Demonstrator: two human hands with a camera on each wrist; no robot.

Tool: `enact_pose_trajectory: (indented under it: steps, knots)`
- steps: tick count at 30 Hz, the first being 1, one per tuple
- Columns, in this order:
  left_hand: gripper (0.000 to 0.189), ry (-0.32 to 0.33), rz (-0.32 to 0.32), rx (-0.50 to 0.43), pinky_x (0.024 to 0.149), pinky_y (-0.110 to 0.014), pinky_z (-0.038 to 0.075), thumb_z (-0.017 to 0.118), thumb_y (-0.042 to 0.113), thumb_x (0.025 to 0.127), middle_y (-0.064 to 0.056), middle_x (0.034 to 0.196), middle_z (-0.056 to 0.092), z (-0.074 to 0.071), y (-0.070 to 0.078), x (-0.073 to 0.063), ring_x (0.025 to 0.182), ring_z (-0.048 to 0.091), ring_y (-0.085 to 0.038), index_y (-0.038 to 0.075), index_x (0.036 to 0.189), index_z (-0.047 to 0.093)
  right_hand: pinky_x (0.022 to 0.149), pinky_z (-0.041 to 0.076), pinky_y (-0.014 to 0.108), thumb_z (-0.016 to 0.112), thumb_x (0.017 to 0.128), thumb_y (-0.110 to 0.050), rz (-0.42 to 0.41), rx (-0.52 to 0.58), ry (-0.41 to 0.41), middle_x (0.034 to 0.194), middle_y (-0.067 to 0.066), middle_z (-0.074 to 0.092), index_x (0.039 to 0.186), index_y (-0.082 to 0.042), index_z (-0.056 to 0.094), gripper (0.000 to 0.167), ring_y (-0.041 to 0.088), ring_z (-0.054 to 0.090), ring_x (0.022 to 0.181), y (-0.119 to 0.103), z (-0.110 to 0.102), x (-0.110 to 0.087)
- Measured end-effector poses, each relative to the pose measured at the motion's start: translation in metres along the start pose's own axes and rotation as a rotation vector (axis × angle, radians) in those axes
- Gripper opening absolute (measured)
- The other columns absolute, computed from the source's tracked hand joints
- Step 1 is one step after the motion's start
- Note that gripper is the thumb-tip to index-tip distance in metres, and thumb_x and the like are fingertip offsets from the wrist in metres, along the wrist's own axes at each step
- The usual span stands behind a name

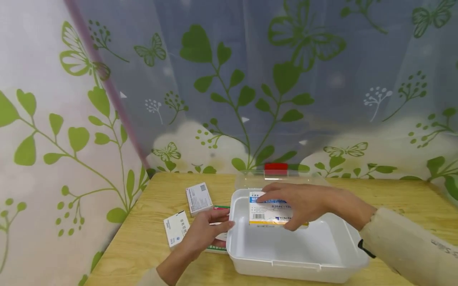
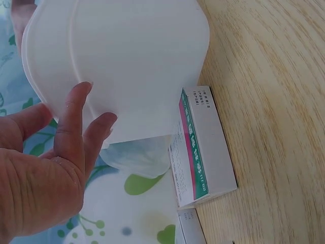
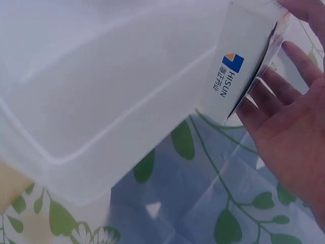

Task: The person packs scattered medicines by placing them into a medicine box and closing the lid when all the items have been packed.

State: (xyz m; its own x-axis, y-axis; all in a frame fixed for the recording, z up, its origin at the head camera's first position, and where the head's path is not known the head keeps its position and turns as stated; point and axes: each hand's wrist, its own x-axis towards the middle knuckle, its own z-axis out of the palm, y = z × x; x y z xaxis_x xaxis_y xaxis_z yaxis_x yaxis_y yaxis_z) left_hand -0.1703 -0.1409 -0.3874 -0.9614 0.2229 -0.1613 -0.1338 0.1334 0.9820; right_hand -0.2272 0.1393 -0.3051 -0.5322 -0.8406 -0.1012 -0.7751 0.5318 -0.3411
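My right hand (image 1: 302, 200) grips a white, blue and yellow medicine box (image 1: 270, 216), thumb at the near edge and fingers along the far one. That box hangs over the white plastic storage box (image 1: 297, 268), and its end panel (image 3: 231, 66) shows a HISUN logo in the right wrist view. My left hand (image 1: 205, 228) holds the storage box's left rim, thumb tip at the rim and other fingertips against the outer wall (image 2: 137, 66). Beneath this hand lies a white, green and red medicine box (image 2: 210, 147), partly hidden in the head view.
Left of the storage box, a grey-white medicine box (image 1: 198, 198) and a white one (image 1: 176, 229) lie on the wooden table (image 1: 132, 250). A clear lid (image 1: 247, 180) with a red latch (image 1: 276, 169) lies folded back behind. A patterned curtain (image 1: 222, 131) hangs along the table's far edge.
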Motion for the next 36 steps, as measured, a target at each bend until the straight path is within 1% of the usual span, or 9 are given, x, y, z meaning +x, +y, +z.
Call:
enact_pose_trajectory:
  steps: [2, 6, 9, 13, 17, 21, 26, 30, 36]
  knots:
    - [0.047, 0.004, 0.005, -0.003, 0.060, -0.039, 0.058, 0.068, 0.014, 0.090, -0.022, 0.119, 0.060, 0.000, -0.001, 0.000, 0.095, 0.066, -0.032, -0.003, 0.131, 0.054, 0.093, 0.041, 0.033, 0.073, 0.075, -0.024, -0.004, -0.007, -0.011, 0.143, -0.001, 0.037, 0.140, -0.025, 0.047, 0.070, 0.014, 0.043, 0.117, 0.000, 0.004, 0.003]
    - [0.048, 0.000, 0.021, -0.013, 0.060, -0.040, 0.058, 0.069, 0.014, 0.089, -0.022, 0.119, 0.060, 0.000, -0.001, -0.001, 0.096, 0.065, -0.034, -0.004, 0.131, 0.054, 0.094, 0.040, 0.035, 0.074, 0.075, -0.024, 0.024, 0.013, -0.045, 0.145, -0.001, 0.036, 0.141, -0.027, 0.047, 0.071, 0.016, 0.043, 0.120, 0.000, 0.009, 0.007]
    - [0.047, -0.005, 0.022, -0.013, 0.060, -0.040, 0.058, 0.069, 0.014, 0.089, -0.020, 0.117, 0.061, 0.000, -0.001, -0.001, 0.094, 0.066, -0.031, -0.003, 0.130, 0.054, 0.095, 0.040, 0.038, 0.074, 0.075, -0.026, 0.043, 0.021, -0.063, 0.146, -0.002, 0.035, 0.140, -0.031, 0.047, 0.071, 0.017, 0.041, 0.123, 0.000, 0.012, 0.009]
    - [0.046, -0.007, 0.020, -0.014, 0.061, -0.040, 0.058, 0.069, 0.014, 0.089, -0.017, 0.115, 0.062, 0.000, -0.001, 0.000, 0.091, 0.066, -0.027, -0.002, 0.130, 0.055, 0.092, 0.041, 0.039, 0.075, 0.074, -0.027, 0.050, 0.020, -0.081, 0.145, -0.005, 0.036, 0.140, -0.034, 0.047, 0.071, 0.015, 0.042, 0.120, 0.001, 0.018, 0.012]
    - [0.046, -0.007, 0.020, -0.018, 0.061, -0.040, 0.058, 0.068, 0.013, 0.089, -0.017, 0.115, 0.062, 0.000, -0.002, 0.000, 0.092, 0.066, -0.026, -0.002, 0.131, 0.055, 0.093, 0.041, 0.036, 0.076, 0.074, -0.026, 0.024, 0.040, -0.099, 0.143, -0.003, 0.037, 0.139, -0.030, 0.048, 0.071, 0.015, 0.042, 0.118, 0.003, 0.027, 0.017]
    - [0.047, -0.004, 0.021, -0.022, 0.060, -0.040, 0.058, 0.068, 0.012, 0.090, -0.018, 0.116, 0.061, 0.000, -0.002, -0.001, 0.092, 0.066, -0.027, -0.003, 0.131, 0.054, 0.094, 0.040, 0.035, 0.076, 0.075, -0.028, 0.018, 0.038, -0.117, 0.141, -0.004, 0.038, 0.139, -0.028, 0.049, 0.070, 0.014, 0.043, 0.116, 0.008, 0.037, 0.022]
    - [0.047, -0.005, 0.026, -0.023, 0.060, -0.039, 0.058, 0.068, 0.012, 0.090, -0.021, 0.118, 0.060, -0.001, -0.002, -0.002, 0.093, 0.066, -0.028, -0.003, 0.132, 0.053, 0.095, 0.040, 0.034, 0.076, 0.074, -0.031, 0.031, 0.007, -0.115, 0.138, -0.008, 0.039, 0.139, -0.029, 0.049, 0.071, 0.011, 0.044, 0.114, 0.012, 0.048, 0.030]
    - [0.048, -0.005, 0.027, -0.020, 0.060, -0.039, 0.058, 0.068, 0.013, 0.090, -0.021, 0.119, 0.060, -0.001, -0.002, -0.003, 0.094, 0.066, -0.030, -0.003, 0.132, 0.053, 0.099, 0.039, 0.036, 0.077, 0.074, -0.032, 0.050, -0.002, -0.105, 0.139, -0.006, 0.040, 0.139, -0.029, 0.049, 0.071, 0.012, 0.044, 0.116, 0.015, 0.056, 0.035]
    - [0.048, -0.005, 0.026, -0.020, 0.060, -0.038, 0.058, 0.069, 0.014, 0.089, -0.021, 0.120, 0.060, -0.001, -0.002, -0.002, 0.096, 0.065, -0.032, -0.003, 0.132, 0.053, 0.100, 0.037, 0.036, 0.078, 0.074, -0.032, 0.062, 0.032, -0.106, 0.139, -0.004, 0.040, 0.139, -0.028, 0.050, 0.070, 0.014, 0.042, 0.118, 0.017, 0.066, 0.041]
